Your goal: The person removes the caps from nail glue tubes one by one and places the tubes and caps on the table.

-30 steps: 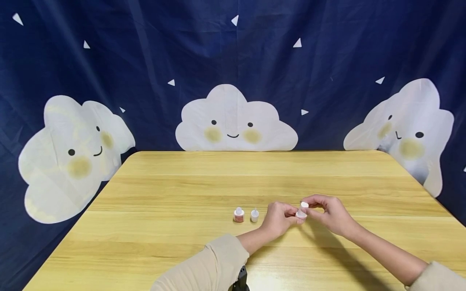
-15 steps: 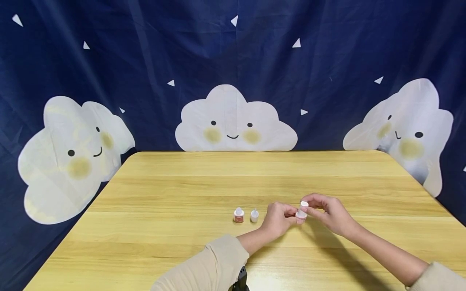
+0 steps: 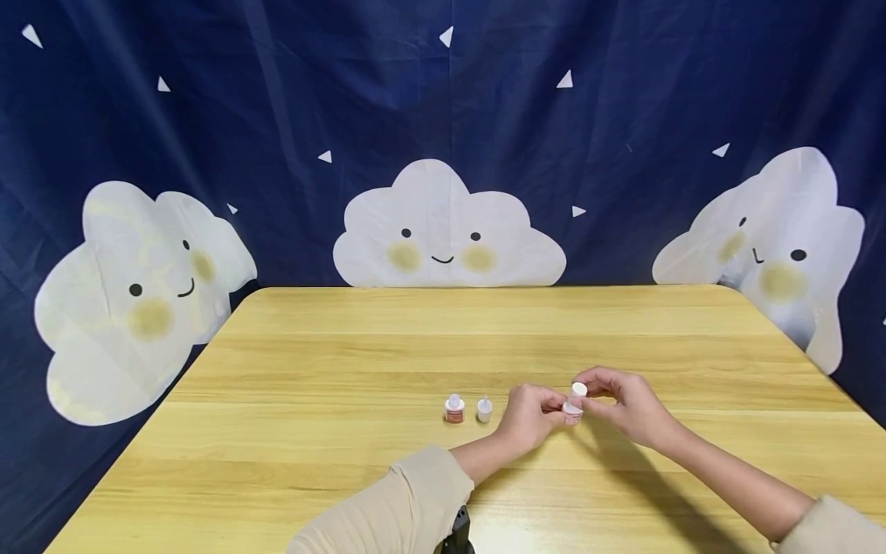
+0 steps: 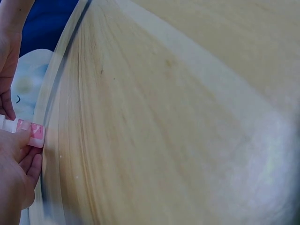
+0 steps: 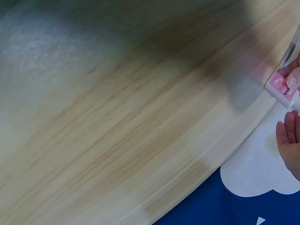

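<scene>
My left hand point(image 3: 529, 417) holds a small white bottle with a pink label point(image 3: 572, 415) between thumb and fingers, at the right-centre of the table. Above its shoulder, my right hand point(image 3: 631, 406) pinches a white cap point(image 3: 579, 389). Whether the cap is seated on the neck or slightly raised I cannot tell. The pink label point(image 4: 36, 133) shows past the left thumb in the left wrist view. In the right wrist view the bottle point(image 5: 281, 91) lies near the right hand point(image 5: 291, 143), cut by the frame's edge.
Left of my hands stands a second small bottle point(image 3: 454, 412) with a reddish label and a translucent tip. Beside it is a white cap point(image 3: 484, 413) with a thin spike pointing up. The wooden table point(image 3: 346, 354) ends at a blue cloud-print curtain point(image 3: 388, 100).
The white cap and the right fingertips have shifted slightly upward, and the cap's top is a little more turned into view. The left hand and bottle have stayed in place.
</scene>
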`<state>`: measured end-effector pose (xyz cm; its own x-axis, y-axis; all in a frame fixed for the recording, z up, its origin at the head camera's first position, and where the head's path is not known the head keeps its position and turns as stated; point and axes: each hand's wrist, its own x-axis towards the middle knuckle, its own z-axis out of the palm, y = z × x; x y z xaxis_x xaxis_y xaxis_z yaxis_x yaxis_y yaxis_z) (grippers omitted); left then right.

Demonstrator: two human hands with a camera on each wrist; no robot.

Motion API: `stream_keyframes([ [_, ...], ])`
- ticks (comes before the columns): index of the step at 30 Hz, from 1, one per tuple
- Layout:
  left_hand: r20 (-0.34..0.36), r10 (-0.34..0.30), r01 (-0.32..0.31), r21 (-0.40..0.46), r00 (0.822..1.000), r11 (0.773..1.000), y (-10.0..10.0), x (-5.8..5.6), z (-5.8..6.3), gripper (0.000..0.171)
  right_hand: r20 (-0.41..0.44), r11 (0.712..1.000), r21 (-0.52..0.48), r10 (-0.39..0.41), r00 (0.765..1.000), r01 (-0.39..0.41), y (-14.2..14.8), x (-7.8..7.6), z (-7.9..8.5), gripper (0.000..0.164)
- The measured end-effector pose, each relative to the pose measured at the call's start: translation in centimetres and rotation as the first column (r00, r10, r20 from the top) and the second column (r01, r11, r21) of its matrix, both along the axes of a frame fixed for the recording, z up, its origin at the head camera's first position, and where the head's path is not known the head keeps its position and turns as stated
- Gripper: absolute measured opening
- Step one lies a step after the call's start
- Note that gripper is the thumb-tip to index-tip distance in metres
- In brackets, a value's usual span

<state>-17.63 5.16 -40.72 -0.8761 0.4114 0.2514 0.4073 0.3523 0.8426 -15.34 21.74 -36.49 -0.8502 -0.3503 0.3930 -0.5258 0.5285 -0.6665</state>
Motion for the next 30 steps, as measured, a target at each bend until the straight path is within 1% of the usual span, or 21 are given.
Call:
stream_keyframes([
  [4,-0.020,-0.002,0.001,-0.007,1.000,1.000,0.02,-0.05,0.01,0.014,-0.003,1.000,0.024,-0.006,1.000,0.006,0.00,-0.06,0.10,0.016],
  [12,-0.029,-0.009,0.009,-0.002,1.000,1.000,0.01,0.02,-0.02,0.015,0.009,0.998,0.060,-0.006,1.000,0.005,0.11,-0.20,0.46,0.018],
  [17,-0.015,-0.005,0.006,0.017,1.000,1.000,-0.01,0.02,-0.10,0.015,0.055,0.997,0.081,-0.020,0.998,0.015,0.06,-0.31,0.76,0.022],
  [22,-0.005,-0.006,0.006,0.032,1.000,0.999,0.02,0.03,-0.16,0.014,0.086,0.996,0.087,-0.027,0.996,0.020,0.06,-0.41,0.82,0.020],
  [25,0.006,-0.010,0.009,0.046,1.000,0.999,0.03,0.07,-0.15,0.015,0.090,0.996,0.088,-0.015,0.996,0.007,0.11,-0.49,0.82,0.018],
  [30,-0.004,-0.011,0.011,0.043,1.000,0.999,0.02,0.10,-0.07,0.015,0.063,0.998,0.065,0.015,0.998,-0.019,0.21,-0.62,0.84,0.016],
])
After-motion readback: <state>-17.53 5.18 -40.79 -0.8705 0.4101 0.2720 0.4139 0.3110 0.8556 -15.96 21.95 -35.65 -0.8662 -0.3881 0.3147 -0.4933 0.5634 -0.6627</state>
